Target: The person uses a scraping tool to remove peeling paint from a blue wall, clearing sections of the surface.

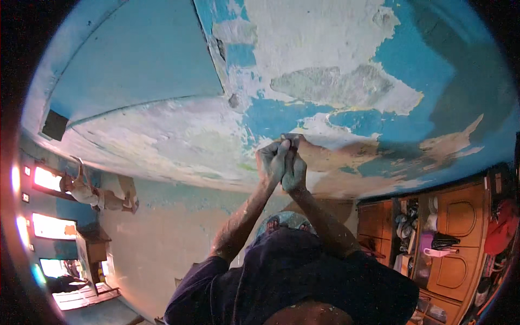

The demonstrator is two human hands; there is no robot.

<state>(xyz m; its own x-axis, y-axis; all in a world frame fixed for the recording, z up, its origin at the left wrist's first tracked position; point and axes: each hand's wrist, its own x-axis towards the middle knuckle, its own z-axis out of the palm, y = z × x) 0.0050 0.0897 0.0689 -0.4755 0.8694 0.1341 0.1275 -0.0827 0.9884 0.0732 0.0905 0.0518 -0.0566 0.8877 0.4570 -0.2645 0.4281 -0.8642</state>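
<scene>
My left hand (pixel 270 161) and my right hand (pixel 295 169) are raised together at the wall, side by side, fingers closed. Between them they grip a scraper whose dark flat blade (pixel 292 136) shows just above the fingertips, against the wall; its handle is mostly hidden by the hands. Around the blade the wall (pixel 319 32) carries blue paint in patches, with bare whitish and grey plaster where the paint is gone. Pale dust and flecks coat both hands and forearms.
A wooden cabinet (pixel 460 216) with open shelves of stored goods stands at the right. At the far left another person (pixel 86 192) is near bright windows (pixel 54 225), and a wooden table (pixel 93 249) stands below. My feet (pixel 273 223) rest on a pale bluish surface.
</scene>
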